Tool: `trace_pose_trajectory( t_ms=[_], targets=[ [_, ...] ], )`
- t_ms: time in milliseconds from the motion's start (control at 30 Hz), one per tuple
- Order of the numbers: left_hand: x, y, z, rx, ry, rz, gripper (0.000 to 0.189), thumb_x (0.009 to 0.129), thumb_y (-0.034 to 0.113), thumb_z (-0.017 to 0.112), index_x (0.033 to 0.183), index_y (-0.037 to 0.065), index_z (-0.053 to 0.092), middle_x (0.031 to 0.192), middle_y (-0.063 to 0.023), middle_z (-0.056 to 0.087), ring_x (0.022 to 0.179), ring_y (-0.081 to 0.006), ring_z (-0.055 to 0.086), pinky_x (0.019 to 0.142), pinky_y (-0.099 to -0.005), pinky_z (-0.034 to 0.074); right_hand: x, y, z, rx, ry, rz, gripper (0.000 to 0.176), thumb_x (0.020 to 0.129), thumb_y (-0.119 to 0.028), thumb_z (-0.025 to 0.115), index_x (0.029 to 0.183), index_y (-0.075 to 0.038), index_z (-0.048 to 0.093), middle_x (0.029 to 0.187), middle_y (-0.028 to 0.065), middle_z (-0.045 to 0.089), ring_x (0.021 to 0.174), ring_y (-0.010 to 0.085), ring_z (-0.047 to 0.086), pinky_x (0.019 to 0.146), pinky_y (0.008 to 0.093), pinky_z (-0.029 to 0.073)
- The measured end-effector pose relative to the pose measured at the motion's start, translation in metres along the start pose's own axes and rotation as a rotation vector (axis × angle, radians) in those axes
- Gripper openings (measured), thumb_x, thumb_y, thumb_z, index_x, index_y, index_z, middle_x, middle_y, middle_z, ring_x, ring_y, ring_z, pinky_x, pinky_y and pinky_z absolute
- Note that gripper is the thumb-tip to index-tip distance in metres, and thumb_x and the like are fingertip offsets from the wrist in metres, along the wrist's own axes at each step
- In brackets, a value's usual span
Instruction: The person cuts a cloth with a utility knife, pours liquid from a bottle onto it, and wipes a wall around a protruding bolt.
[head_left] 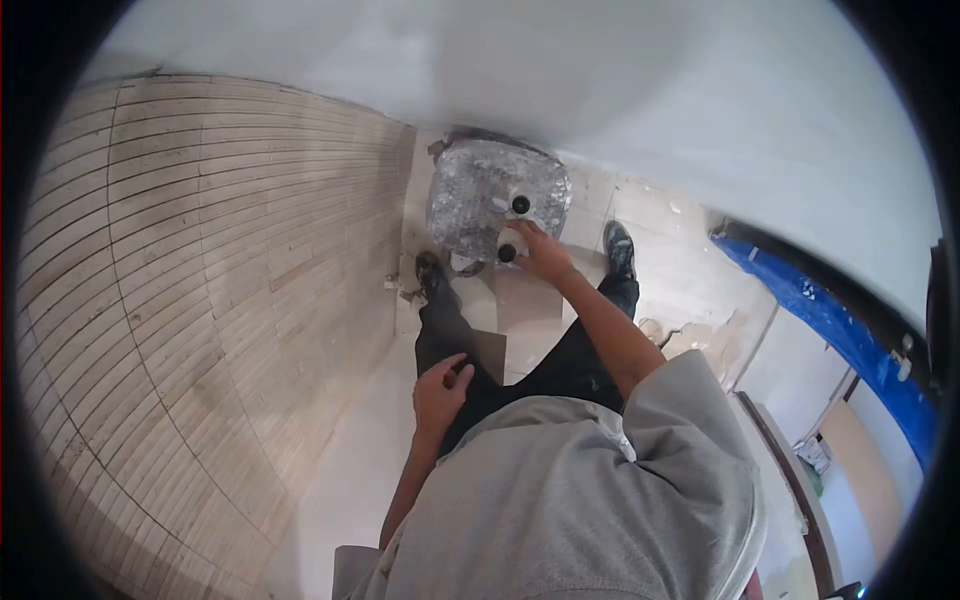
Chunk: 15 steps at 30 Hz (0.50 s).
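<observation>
My right hand [540,252] reaches over a toilet-like shape wrapped in clear bubble wrap [465,195]. Its fingers are around a pale bottle with a dark cap [507,253], at the near edge of the wrap. Just beyond the fingers, a second pale bottle with a dark cap [521,204] stands on the wrapped surface. Near my thigh, on the left, my left hand [441,392] hangs with its fingers curled and thumb apart; nothing shows in it.
A wall of ribbed beige tiles [240,230] rises on the left. Straight ahead is a smooth white wall [500,70]. Blue plastic sheeting [830,310] hangs at the right. Brown cardboard [490,355] lies on the floor between my legs.
</observation>
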<state>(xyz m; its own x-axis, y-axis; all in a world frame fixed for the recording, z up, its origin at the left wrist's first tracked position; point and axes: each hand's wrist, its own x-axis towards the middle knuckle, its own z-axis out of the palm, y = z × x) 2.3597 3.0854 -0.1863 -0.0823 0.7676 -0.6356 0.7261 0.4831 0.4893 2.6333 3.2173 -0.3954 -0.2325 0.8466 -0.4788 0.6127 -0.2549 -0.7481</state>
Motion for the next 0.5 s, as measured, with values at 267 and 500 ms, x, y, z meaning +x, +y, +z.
trace_pose_trajectory(
  t_ms=[267,500],
  targets=[
    [0.016,-0.007,-0.015,-0.056,-0.074,0.19,0.032,0.093,0.024,0.081,0.122,0.01,0.08,0.089,-0.0118,0.073,0.076,-0.0244,0.068,0.073,-0.0384,0.055,-0.037,0.023,-0.022,-0.104,0.179,0.12,0.055,0.095,-0.037,0.076,0.139,-0.008,0.064,0.136,0.0235,0.068,0.123,0.0432,0.066,0.103,0.0514,0.053],
    [0.033,-0.02,-0.043,0.037,-0.029,0.392,0.039,0.092,0.017,0.079,0.13,0.011,0.076,0.108,-0.017,0.074,0.09,-0.0291,0.073,0.083,-0.041,0.058,-0.007,0.119,0.036,-0.16,0.268,-0.052,0.046,0.105,-0.037,0.058,0.134,-0.005,0.073,0.136,0.0245,0.071,0.132,0.0354,0.065,0.115,0.0517,0.047]
  ],
)
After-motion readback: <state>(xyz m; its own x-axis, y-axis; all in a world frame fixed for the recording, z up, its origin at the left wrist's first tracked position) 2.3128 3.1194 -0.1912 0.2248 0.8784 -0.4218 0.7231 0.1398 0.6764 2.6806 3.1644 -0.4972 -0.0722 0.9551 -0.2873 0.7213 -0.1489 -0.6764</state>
